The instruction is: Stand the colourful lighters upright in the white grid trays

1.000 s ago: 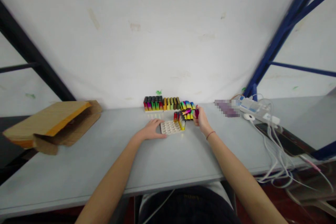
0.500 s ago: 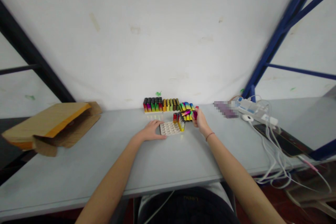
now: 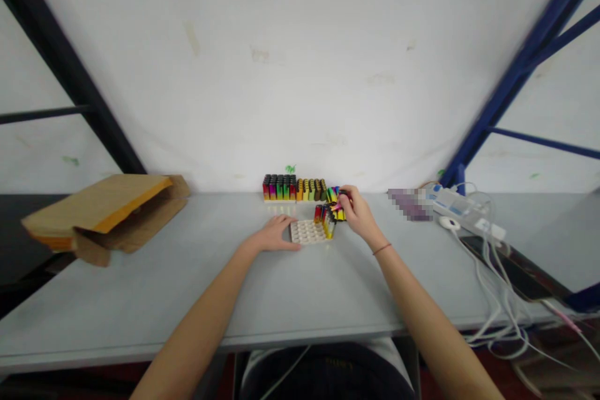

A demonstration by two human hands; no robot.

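A white tray [image 3: 307, 232] with rows of round holes lies on the table, with a few upright lighters [image 3: 323, 215] along its right and far right side. My left hand [image 3: 274, 234] grips the tray's left end, fingers at the back corner and thumb at the front. In the closed fingers of my right hand [image 3: 355, 207] is a pink-red lighter with a dark top [image 3: 345, 194], partly hidden by the fingers. Loose multicoloured lighters [image 3: 338, 215] lie just behind and left of that hand, some of them covered by it.
Against the wall stand a full block of rainbow lighters with black tops [image 3: 280, 187] and a yellowish block [image 3: 311, 189]. An open cardboard box [image 3: 100, 209] lies at left. At right are a power strip [image 3: 466, 209], white cables [image 3: 497, 287] and a dark phone-like slab [image 3: 509, 269].
My right hand has tilted and shifted left with the lighter, closer to the loose lighters and the tray. My left hand keeps its hold on the tray. The whole view has shifted slightly.
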